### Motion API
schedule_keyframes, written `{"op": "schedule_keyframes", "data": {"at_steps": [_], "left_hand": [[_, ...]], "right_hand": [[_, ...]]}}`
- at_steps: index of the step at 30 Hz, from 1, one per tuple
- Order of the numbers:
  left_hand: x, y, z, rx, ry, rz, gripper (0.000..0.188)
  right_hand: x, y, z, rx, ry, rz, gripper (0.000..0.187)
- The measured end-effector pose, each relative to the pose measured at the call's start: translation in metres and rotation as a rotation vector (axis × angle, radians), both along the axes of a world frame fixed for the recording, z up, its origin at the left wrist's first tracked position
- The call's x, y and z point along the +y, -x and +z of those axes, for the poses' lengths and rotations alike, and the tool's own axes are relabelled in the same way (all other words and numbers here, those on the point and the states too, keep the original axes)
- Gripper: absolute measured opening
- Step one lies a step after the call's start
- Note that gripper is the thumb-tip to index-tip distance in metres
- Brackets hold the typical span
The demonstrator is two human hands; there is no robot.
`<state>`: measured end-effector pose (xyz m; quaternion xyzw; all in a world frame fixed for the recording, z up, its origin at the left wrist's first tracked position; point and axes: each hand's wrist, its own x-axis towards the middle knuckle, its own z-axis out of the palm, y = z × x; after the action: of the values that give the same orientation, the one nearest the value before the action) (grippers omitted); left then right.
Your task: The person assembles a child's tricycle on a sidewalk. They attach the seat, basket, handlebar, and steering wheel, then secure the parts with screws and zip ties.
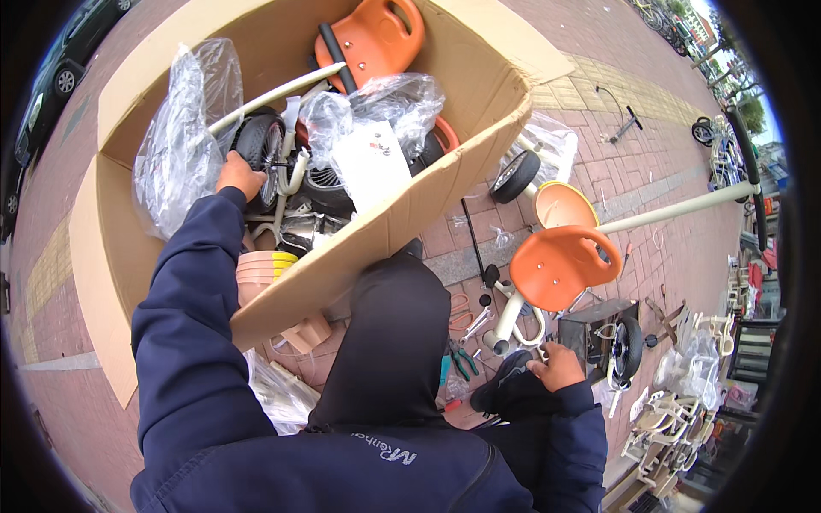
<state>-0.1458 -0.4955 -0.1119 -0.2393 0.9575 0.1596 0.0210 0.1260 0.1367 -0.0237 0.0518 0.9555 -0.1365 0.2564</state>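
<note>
Head camera: a black-tyred wheel point(253, 139) sits inside a large open cardboard box point(402, 214), toward its left side, with the left hand point(242, 177) grasping the tyre's near edge. Just left of the wheel bulges a clear plastic bag point(190, 128); to its right lie cream tubes and a white sheet point(372, 167). An orange seat point(372, 43) leans at the box's far end, and stacked orange cups point(263, 272) stand near the close end.

Outside the box, the right hand point(558, 368) is near a dark shoe point(500, 382), its fingers bent; whether they hold anything, I cannot tell. Beyond it is another orange seat point(556, 269), with a cream pole point(676, 205) reaching rightward. Pliers point(462, 361) lie on the brick pavement point(637, 184). Farther off, at upper left, stands a dark car point(60, 68).
</note>
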Motion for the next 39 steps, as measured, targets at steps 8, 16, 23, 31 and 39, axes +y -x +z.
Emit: {"op": "schedule_keyframes", "data": {"at_steps": [8,16,23,31,39], "left_hand": [[-0.027,0.048,0.028,-0.012,0.287,-0.331,0.060],[0.162,0.059,0.155,0.343,-0.367,-0.896,0.047],[0.375,-0.081,0.168,0.116,-0.484,-1.350,0.043],[0.437,-0.140,0.096,-0.295,-0.238,-1.447,0.039],[0.382,-0.127,0.123,0.227,-0.580,-1.120,0.031]], "right_hand": [[0.047,-0.041,0.049,0.284,0.055,-0.393,0.041],[0.142,-0.214,-0.001,0.462,0.057,-1.051,0.039],[0.086,-0.432,-0.184,-0.357,0.029,-1.148,0.053],[-0.031,-0.452,-0.246,-0.410,0.007,-1.651,0.044],[-0.007,-0.426,-0.256,-0.496,0.040,-1.467,0.032]]}}
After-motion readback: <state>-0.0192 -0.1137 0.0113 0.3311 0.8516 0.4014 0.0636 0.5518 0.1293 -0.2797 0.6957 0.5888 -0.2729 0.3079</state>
